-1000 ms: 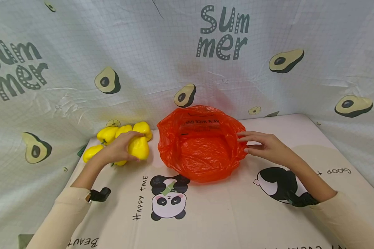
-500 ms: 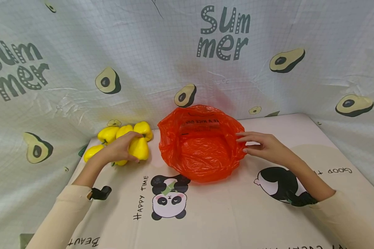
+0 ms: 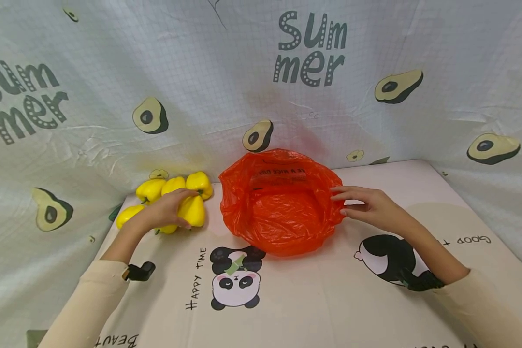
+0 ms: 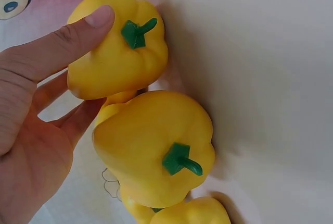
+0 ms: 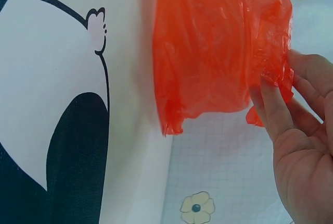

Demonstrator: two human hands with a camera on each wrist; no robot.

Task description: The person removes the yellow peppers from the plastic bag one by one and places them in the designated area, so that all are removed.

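Note:
My left hand (image 3: 167,211) holds a yellow bell pepper (image 3: 194,211) at the front right of a cluster. In the left wrist view, the thumb lies on top of this pepper, its green stem facing away from the palm, and the other fingers are partly hidden behind it. Several more yellow peppers (image 4: 151,140) lie close beside it. A red plastic bag (image 3: 282,247) stands mid-table with its wide mouth facing up and toward me. At its right rim, my right hand (image 3: 371,207) pinches the thin plastic between thumb and fingers, seen in the right wrist view.
A light tablecloth (image 3: 304,299) with panda prints and lettering covers the table. Behind it hangs a white curtain (image 3: 209,82) with avocado prints, close to the bag and peppers. The bag stands to the right of the pepper cluster.
The held pepper and left hand have shifted very slightly left. My right hand stays at the bag's rim, and the bag keeps its shape.

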